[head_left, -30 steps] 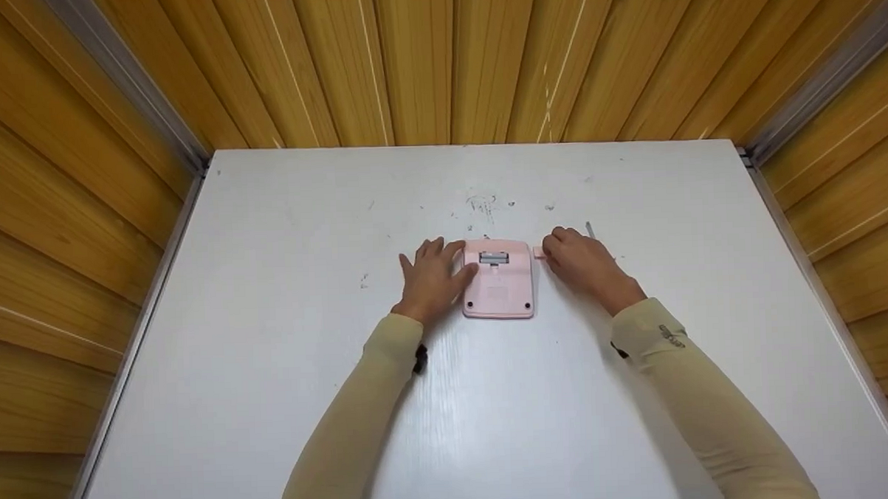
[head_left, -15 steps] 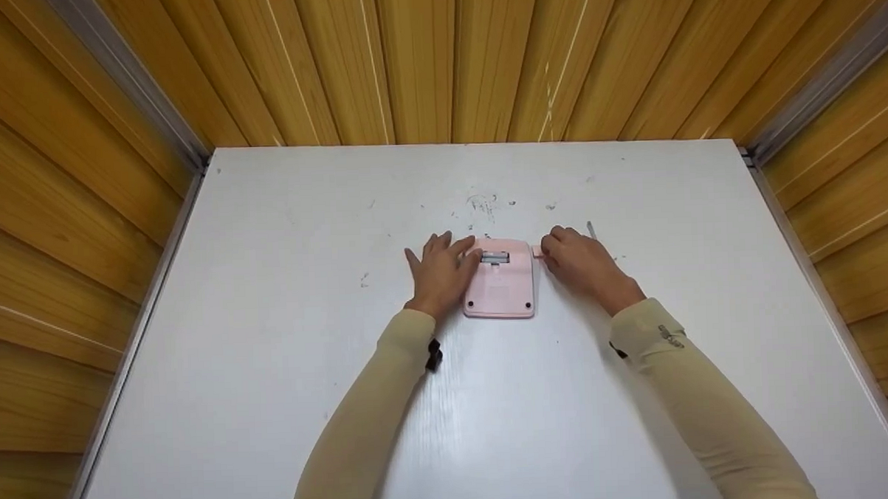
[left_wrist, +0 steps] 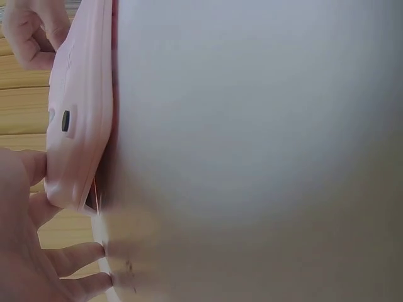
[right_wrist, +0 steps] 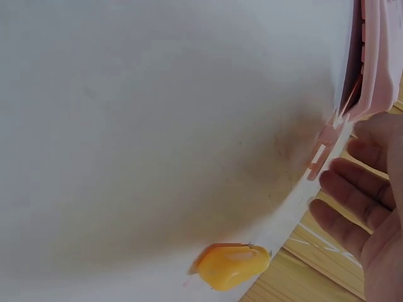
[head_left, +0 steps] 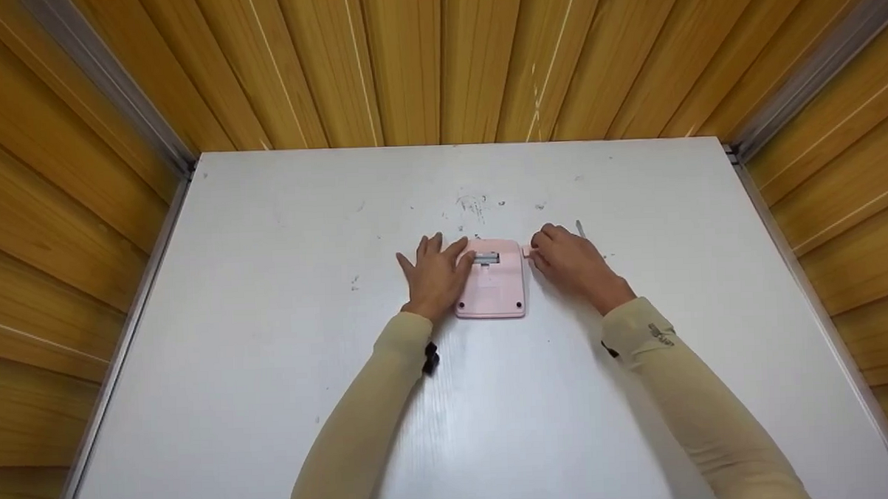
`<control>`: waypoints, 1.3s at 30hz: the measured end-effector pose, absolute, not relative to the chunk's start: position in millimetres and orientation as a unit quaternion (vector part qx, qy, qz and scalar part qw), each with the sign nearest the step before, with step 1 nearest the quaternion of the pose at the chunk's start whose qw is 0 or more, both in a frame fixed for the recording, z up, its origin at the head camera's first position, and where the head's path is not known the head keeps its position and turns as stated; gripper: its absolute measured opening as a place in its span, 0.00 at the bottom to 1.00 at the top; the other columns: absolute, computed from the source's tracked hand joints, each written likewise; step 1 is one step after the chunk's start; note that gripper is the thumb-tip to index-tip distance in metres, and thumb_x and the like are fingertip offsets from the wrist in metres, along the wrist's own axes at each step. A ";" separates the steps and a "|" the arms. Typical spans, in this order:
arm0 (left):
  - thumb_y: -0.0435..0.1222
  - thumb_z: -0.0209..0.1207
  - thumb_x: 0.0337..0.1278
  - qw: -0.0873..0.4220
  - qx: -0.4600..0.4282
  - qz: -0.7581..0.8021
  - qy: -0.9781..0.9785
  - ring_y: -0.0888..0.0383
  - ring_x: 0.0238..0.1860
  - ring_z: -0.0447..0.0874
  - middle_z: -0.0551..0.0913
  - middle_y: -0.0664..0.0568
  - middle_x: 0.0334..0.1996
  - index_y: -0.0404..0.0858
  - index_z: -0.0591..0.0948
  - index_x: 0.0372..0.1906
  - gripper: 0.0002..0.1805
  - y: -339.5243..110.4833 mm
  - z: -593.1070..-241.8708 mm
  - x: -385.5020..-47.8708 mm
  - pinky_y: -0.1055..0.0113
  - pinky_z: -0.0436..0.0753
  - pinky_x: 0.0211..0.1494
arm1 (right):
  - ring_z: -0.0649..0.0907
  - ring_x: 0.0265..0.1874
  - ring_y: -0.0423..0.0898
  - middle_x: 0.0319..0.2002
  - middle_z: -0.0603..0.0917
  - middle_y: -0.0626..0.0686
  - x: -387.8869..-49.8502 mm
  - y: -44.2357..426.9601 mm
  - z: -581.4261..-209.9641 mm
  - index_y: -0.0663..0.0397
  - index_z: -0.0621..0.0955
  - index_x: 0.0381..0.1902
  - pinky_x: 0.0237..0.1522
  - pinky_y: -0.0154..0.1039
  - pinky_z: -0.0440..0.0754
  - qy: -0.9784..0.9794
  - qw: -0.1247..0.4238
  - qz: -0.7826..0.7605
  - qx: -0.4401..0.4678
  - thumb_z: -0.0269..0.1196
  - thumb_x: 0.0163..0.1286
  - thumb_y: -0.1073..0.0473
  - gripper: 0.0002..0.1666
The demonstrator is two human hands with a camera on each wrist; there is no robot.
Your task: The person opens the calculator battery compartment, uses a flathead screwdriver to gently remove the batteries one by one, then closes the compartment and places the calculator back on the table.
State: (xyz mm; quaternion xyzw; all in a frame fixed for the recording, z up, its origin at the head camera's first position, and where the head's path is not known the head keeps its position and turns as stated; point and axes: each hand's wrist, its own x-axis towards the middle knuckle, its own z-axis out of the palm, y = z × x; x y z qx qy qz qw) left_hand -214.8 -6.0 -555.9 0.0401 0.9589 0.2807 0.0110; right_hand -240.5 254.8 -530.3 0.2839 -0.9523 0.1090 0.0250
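A pink device [head_left: 497, 292] lies on the white table with its compartment facing up and a grey battery [head_left: 489, 258] inside. My left hand [head_left: 435, 279] rests at its upper left edge, fingers spread, the thumb over the battery's left end. In the left wrist view, thumb and index finger touch the device [left_wrist: 79, 126]. Just right of the device, my right hand [head_left: 574, 263] pinches a small pink cover [head_left: 527, 252] at its edge. The right wrist view shows that cover [right_wrist: 324, 148] beside my bent fingers [right_wrist: 352, 182]; their exact contact is hard to make out.
A thin grey shaft [head_left: 581, 228] sticks out behind my right hand. In the right wrist view a yellow object [right_wrist: 232, 267] lies near the table's far edge. Wooden-patterned panels [head_left: 408, 66] stand behind the white table [head_left: 287, 403] and on both sides.
My left hand has shifted right and its thumb has moved from the device's left edge to the battery's left end. The right hand has stayed by the small cover. The head view has shifted slightly.
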 end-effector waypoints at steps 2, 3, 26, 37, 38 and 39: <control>0.58 0.47 0.82 0.012 0.040 0.278 0.960 0.38 0.82 0.55 0.67 0.41 0.79 0.53 0.78 0.75 0.28 -5.8 -555.8 -214.7 0.23 0.42 0.76 | 0.82 0.45 0.59 0.46 0.81 0.61 -240.6 256.0 -530.1 0.65 0.81 0.50 0.46 0.55 0.84 -0.952 0.034 0.116 0.283 0.60 0.81 0.61 0.10; 0.58 0.47 0.82 0.013 0.040 0.277 0.960 0.38 0.82 0.55 0.67 0.41 0.79 0.53 0.78 0.75 0.28 -5.7 -555.7 -214.7 0.23 0.42 0.76 | 0.82 0.45 0.59 0.46 0.81 0.61 -240.9 256.8 -529.9 0.65 0.81 0.50 0.46 0.56 0.84 -0.952 0.039 0.118 0.280 0.60 0.81 0.61 0.10; 0.58 0.48 0.82 0.001 0.041 0.284 0.958 0.39 0.82 0.56 0.68 0.42 0.78 0.54 0.80 0.74 0.27 -6.5 -557.3 -213.2 0.23 0.42 0.76 | 0.82 0.48 0.67 0.49 0.80 0.70 -238.9 286.7 -531.3 0.74 0.77 0.54 0.48 0.62 0.83 -0.982 0.047 0.106 0.148 0.58 0.80 0.62 0.17; 0.58 0.48 0.82 0.005 0.040 0.279 0.959 0.40 0.82 0.56 0.68 0.42 0.79 0.54 0.80 0.74 0.27 -7.1 -556.9 -212.9 0.24 0.42 0.77 | 0.81 0.50 0.71 0.51 0.79 0.75 -229.5 297.8 -534.5 0.80 0.74 0.58 0.46 0.66 0.82 -0.991 0.006 0.110 0.079 0.57 0.81 0.57 0.25; 0.58 0.48 0.82 0.005 0.041 0.279 0.959 0.40 0.82 0.56 0.68 0.42 0.79 0.54 0.80 0.74 0.27 -7.2 -557.0 -213.0 0.24 0.42 0.77 | 0.81 0.49 0.71 0.51 0.79 0.76 -227.7 298.1 -534.3 0.81 0.74 0.58 0.46 0.66 0.82 -0.991 0.005 0.111 0.073 0.58 0.80 0.57 0.26; 0.58 0.48 0.82 0.005 0.041 0.279 0.959 0.40 0.82 0.56 0.68 0.42 0.79 0.54 0.80 0.74 0.27 -7.3 -556.9 -213.2 0.24 0.42 0.77 | 0.81 0.49 0.71 0.50 0.78 0.76 -225.8 298.1 -534.0 0.81 0.74 0.58 0.45 0.66 0.82 -0.991 0.004 0.113 0.067 0.58 0.80 0.57 0.26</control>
